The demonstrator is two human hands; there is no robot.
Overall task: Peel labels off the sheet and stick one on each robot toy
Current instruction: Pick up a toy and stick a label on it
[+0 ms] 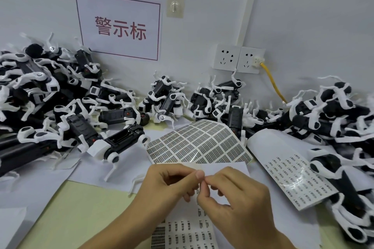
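Head view: both hands (199, 183) pinch a label (198, 189) above the label sheet (188, 232)

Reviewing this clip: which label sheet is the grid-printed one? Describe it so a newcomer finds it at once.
Start at the white wall sign with red characters and drop down to the table. Just beyond the two hands, a curled glossy sheet of dense dark rectangular labels lies among the black-and-white robot toys. Unlike the white sheet to its right, with sparse small print, it is covered by a tight grid.
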